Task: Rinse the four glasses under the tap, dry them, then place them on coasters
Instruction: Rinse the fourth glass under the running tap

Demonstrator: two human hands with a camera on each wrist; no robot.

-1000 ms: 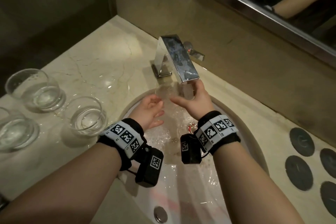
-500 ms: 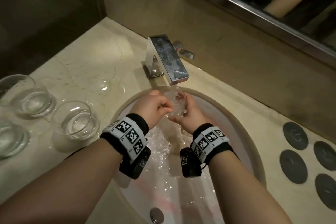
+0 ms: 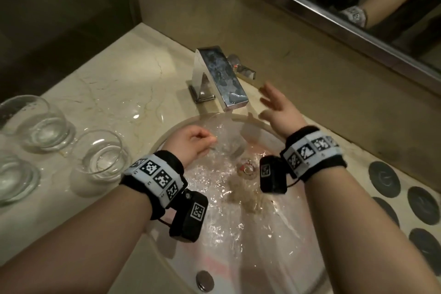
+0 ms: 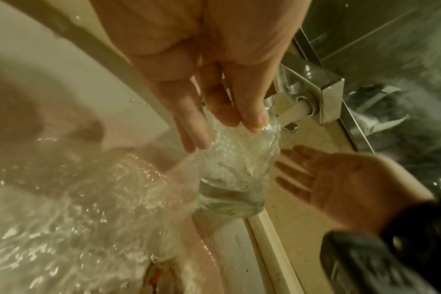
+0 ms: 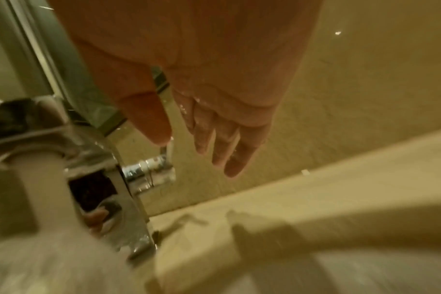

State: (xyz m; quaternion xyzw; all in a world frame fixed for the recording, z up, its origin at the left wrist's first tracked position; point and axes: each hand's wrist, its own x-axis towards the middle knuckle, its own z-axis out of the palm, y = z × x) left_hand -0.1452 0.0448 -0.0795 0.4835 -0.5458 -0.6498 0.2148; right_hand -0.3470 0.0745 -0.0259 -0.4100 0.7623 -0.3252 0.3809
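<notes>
Left hand pinches the rim of the clear round tumbler glass down in the white basin so tap water floods it, while the spread-open right hand looks headed for the chrome lever.

Three glasses stand on the counter left of the sink, the tap behind it, coasters to its right.
</notes>
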